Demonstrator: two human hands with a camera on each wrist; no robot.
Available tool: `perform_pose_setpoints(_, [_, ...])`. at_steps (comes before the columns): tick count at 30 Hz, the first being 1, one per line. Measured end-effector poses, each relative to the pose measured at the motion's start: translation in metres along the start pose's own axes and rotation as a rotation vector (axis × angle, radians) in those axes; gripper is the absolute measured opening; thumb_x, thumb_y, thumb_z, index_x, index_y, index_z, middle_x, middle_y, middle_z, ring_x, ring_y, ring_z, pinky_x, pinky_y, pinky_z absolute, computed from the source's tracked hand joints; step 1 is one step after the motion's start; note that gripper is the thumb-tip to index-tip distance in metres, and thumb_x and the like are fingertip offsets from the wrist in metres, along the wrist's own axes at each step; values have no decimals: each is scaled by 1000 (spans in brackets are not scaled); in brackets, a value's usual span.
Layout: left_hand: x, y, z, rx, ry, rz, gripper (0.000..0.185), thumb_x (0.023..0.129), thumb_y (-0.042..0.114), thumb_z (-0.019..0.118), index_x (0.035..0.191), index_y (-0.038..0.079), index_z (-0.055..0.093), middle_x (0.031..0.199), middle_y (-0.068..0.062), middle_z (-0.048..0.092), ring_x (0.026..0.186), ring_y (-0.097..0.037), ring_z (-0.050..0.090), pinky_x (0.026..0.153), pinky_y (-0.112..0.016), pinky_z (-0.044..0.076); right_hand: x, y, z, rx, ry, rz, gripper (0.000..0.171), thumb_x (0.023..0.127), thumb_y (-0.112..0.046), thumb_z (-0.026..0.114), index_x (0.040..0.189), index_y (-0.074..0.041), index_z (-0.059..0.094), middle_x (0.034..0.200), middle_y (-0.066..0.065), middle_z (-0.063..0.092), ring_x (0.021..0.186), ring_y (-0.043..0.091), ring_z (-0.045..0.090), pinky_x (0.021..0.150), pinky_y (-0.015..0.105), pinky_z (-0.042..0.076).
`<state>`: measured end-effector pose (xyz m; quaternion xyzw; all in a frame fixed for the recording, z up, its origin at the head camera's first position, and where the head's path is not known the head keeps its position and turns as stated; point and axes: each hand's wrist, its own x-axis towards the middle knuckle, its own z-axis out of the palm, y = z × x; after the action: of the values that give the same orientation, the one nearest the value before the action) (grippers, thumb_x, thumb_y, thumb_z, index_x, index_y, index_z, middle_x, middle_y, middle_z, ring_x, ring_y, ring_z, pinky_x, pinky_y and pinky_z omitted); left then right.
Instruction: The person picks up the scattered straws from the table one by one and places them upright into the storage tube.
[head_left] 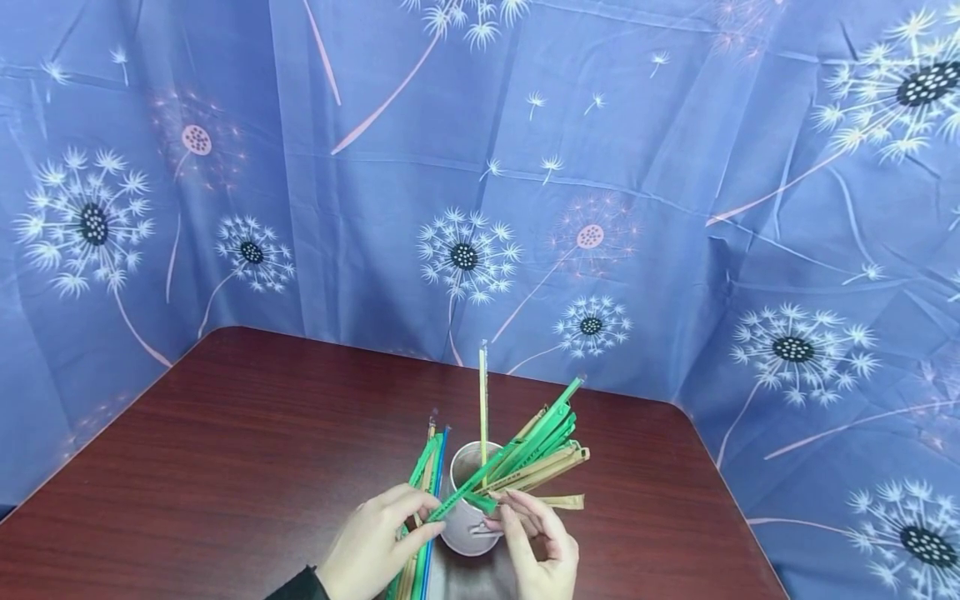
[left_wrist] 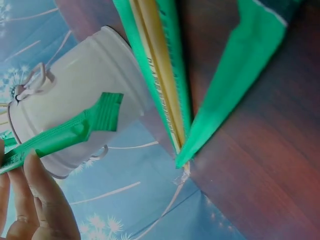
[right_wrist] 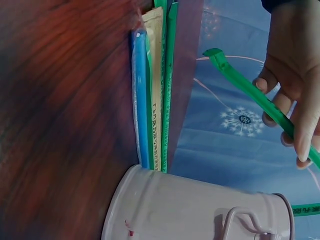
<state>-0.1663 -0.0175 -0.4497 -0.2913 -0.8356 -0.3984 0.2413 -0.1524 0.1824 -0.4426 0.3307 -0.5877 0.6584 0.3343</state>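
Note:
Left hand (head_left: 390, 533) pinches a long green wrapped straw (head_left: 463, 492) slanting across the front of a pale metal pail's mouth; the right wrist view also shows this grip. The right hand (head_left: 536, 533) is at the pail's right side, and in the left wrist view its fingers pinch a green wrapped straw (left_wrist: 75, 131) near its crimped end. The pail (head_left: 471, 537) stands upright, with an upright yellow straw (head_left: 483, 400) and a slanting bunch of green and tan wrapped straws (head_left: 551, 437) at its mouth. How deep these reach is hidden.
Left of the pail lie green and tan wrapped straws (right_wrist: 157, 90) and a blue straw (right_wrist: 142, 100) in clear film, partly behind the left hand in the head view. The dark wooden table (head_left: 285, 433) reaches a blue dandelion-print cloth (head_left: 375, 250) behind.

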Motion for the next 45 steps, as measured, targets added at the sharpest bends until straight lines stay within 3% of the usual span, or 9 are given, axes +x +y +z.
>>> perform_pose_setpoints(5, [2, 3, 0, 20, 30, 64, 18, 81, 20, 80, 93, 27, 69, 84, 19, 60, 71, 7, 54, 60, -6, 38, 0, 3, 0, 62, -35, -29, 46, 78, 36, 44, 121, 20, 52, 120, 9, 71, 95, 10, 72, 77, 25, 58])
perform_pose_setpoints(11, [6, 6, -2, 40, 25, 108, 18, 81, 21, 79, 95, 29, 70, 84, 19, 59, 73, 5, 52, 61, -8, 38, 1, 0, 3, 74, 11, -35, 44, 82, 32, 47, 124, 19, 51, 116, 5, 71, 90, 8, 72, 76, 23, 58])
perform_pose_setpoints(16, [10, 7, -4, 72, 5, 111, 19, 81, 21, 79, 96, 30, 72, 86, 19, 60, 76, 2, 51, 61, -12, 38, 5, -5, 7, 61, 83, -13, 36, 83, 30, 48, 117, 19, 54, 106, 2, 74, 85, 7, 72, 73, 20, 57])
perform_pose_setpoints(25, [14, 11, -7, 102, -24, 76, 19, 83, 24, 78, 100, 32, 74, 89, 21, 62, 81, 1, 52, 61, -13, 40, 9, -15, 12, -169, 232, 72, 20, 78, 28, 56, 87, 10, 60, 98, -8, 75, 74, -3, 68, 69, 12, 52])
perform_pose_setpoints(27, [14, 11, -7, 97, -29, 53, 18, 84, 25, 77, 100, 32, 74, 90, 21, 62, 81, 1, 52, 60, -14, 40, 9, -16, 12, -208, 247, 88, 19, 79, 27, 58, 85, 9, 60, 97, -11, 75, 74, -5, 68, 68, 11, 51])
perform_pose_setpoints(32, [13, 9, -6, 90, -41, -50, 23, 82, 25, 79, 105, 25, 72, 90, 17, 63, 83, -1, 53, 63, -17, 44, 11, -17, 10, -129, 285, 65, 25, 83, 25, 56, 92, 2, 63, 96, -9, 75, 76, -2, 69, 68, 12, 53])
perform_pose_setpoints(39, [9, -2, -5, 109, -153, -263, 53, 81, 21, 81, 127, 8, 58, 96, 8, 61, 91, -11, 58, 75, -29, 49, 15, -16, 5, -16, 317, -17, 27, 85, 29, 45, 104, 15, 59, 90, 3, 75, 71, 7, 69, 65, 16, 54])
perform_pose_setpoints(45, [0, -13, -2, 221, -231, -322, 53, 79, 13, 81, 125, -1, 58, 101, -8, 65, 95, -23, 62, 85, -42, 50, 18, -15, -1, 0, 348, -55, 26, 87, 29, 42, 106, 19, 56, 86, 5, 74, 66, 9, 70, 61, 19, 55])
